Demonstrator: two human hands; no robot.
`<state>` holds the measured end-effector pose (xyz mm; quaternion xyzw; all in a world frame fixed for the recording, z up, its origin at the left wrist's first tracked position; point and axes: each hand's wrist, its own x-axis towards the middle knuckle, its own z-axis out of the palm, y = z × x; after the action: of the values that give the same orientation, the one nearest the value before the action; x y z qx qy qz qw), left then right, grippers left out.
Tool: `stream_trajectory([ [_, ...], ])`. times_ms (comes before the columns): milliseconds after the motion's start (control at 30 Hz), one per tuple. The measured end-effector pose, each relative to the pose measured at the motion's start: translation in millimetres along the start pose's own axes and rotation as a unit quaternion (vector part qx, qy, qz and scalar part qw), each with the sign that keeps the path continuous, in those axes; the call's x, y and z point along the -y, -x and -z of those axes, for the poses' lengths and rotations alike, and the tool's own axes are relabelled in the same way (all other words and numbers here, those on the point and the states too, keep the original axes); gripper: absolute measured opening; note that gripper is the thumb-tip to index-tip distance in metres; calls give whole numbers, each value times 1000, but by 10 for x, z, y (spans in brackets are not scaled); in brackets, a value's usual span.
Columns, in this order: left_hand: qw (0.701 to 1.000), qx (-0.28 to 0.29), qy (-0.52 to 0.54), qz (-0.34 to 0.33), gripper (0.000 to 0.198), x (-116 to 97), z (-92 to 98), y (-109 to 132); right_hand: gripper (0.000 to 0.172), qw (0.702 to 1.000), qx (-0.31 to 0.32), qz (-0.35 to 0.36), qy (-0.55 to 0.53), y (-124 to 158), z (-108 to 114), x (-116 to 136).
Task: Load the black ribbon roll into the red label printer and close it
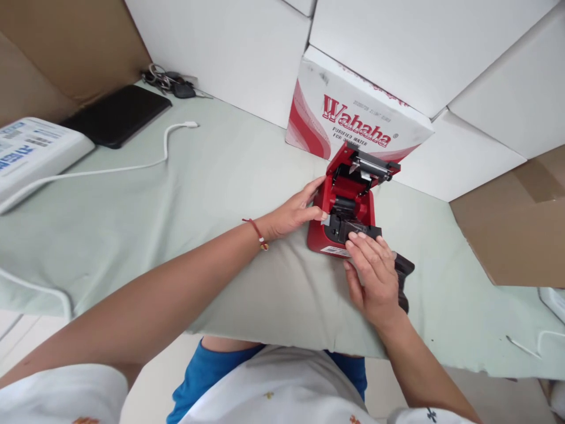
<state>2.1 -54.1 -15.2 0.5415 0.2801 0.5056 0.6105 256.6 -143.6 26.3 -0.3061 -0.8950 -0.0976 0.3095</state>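
A small red device like a label printer [314, 238] stands on the cloth with its hinged lid [341, 163] raised, showing a black roller [344, 206] inside. My left hand [296, 213] grips its left side, the thumb over the rim beside a small pale strip. My right hand [375, 277] has its fingers closed at the near edge of a flat black part [369, 229] over the front right of the opening; the thumb is below. A dark, shaped object [403, 272] lies just right of that hand, partly hidden by it.
Behind the device stands a Wahaha water carton [357, 112] against white boxes [229, 53]. Left on the green cloth [212, 176] are a black tablet-like slab [119, 115], keys [170, 81], a white box [39, 150] and a white cable [115, 171]. A cardboard box [516, 229] is right.
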Motion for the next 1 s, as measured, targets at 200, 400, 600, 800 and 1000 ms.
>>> stream_trajectory([
  [200,999,-17,36,-6,95,-8,1,23,59,999,-28,-6,-29,-27,-80,-10],
  [400,990,-131,-26,-48,79,-156,23,-194,52,998,-33,-22,-53,-34,-78,21],
  [600,981,-142,-102,-85,52,-521,-108,-434,52,997,-30,-29,-63,-48,-63,29],
  [800,963,-133,-182,-147,55,-540,-173,-65,53,996,-25,-30,-79,-40,-42,31],
  [1000,945,-93,-231,-211,51,-297,-132,211,52,995,-16,-41,-86,-31,-26,44],
])
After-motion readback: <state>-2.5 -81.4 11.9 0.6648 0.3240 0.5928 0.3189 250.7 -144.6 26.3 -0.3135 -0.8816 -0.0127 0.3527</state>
